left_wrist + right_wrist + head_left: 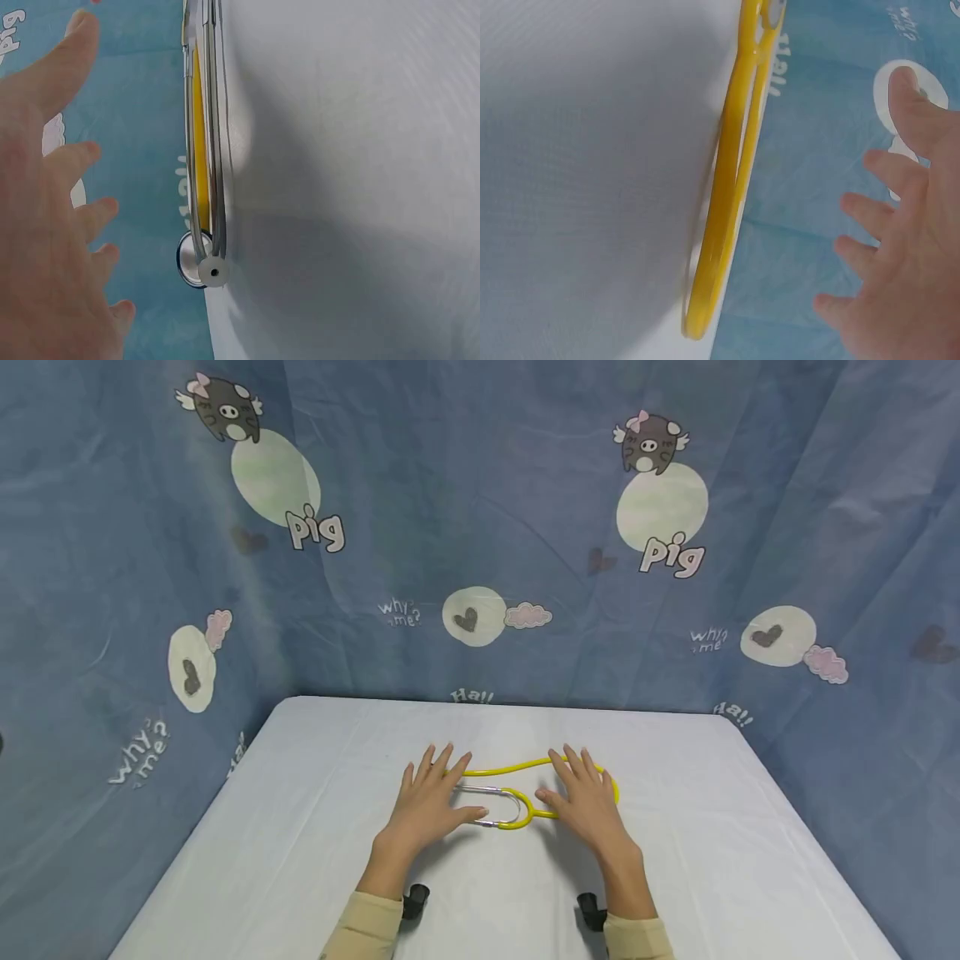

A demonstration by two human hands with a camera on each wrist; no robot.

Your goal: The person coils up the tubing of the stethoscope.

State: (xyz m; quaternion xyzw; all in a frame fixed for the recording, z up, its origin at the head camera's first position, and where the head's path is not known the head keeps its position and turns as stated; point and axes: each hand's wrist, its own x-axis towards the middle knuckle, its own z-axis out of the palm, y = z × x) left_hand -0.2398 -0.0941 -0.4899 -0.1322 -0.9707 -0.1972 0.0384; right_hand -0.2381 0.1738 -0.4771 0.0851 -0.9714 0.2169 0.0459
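A yellow stethoscope point(517, 767) with silver metal ear tubes lies looped on the white table. Over its left end my left hand point(427, 802) hovers with fingers spread, hiding the earpieces and chest piece in the head view. The left wrist view shows the round chest piece point(193, 262) and a pale ear tip point(214, 271) below the palm side. My right hand point(588, 802) is spread above the right bend of the yellow tubing point(724, 187), its fingers straight and apart from the tubing in the right wrist view. Neither hand holds anything.
The white-covered table point(337, 735) ends at a blue cloth backdrop point(480, 485) printed with pigs and words, which hangs behind and along both sides. Black wrist mounts point(415, 902) sit by the inner sides of both sleeves.
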